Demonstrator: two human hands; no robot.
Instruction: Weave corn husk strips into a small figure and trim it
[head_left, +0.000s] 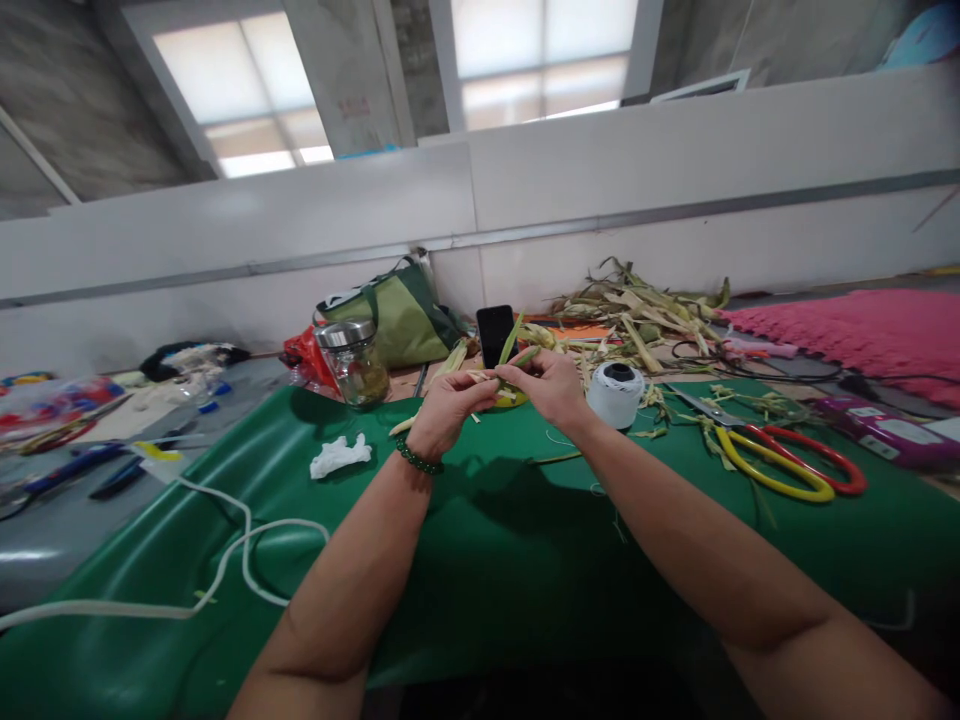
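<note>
Above the green mat (480, 590), my left hand (448, 408) and my right hand (556, 388) meet, their fingers closed in pinches on a bundle of corn husk strips (512, 340). One green strip stands upright from between the fingers, and paler pieces show by the left fingertips. A dark green beaded bracelet (420, 459) circles my left wrist. Just right of my right hand stands a white thread spool (616, 398). Behind the hands a black phone (493, 332) leans upright. My fingers hide part of the bundle.
Scissors (787, 464) with yellow and red handles lie at right, near a purple package (874, 428). Husks (637, 308) are piled at the back. A lidded jar (356, 370), green bag (411, 318) and crumpled tissue (340, 457) stand left; a white cable (246, 535) loops across the mat.
</note>
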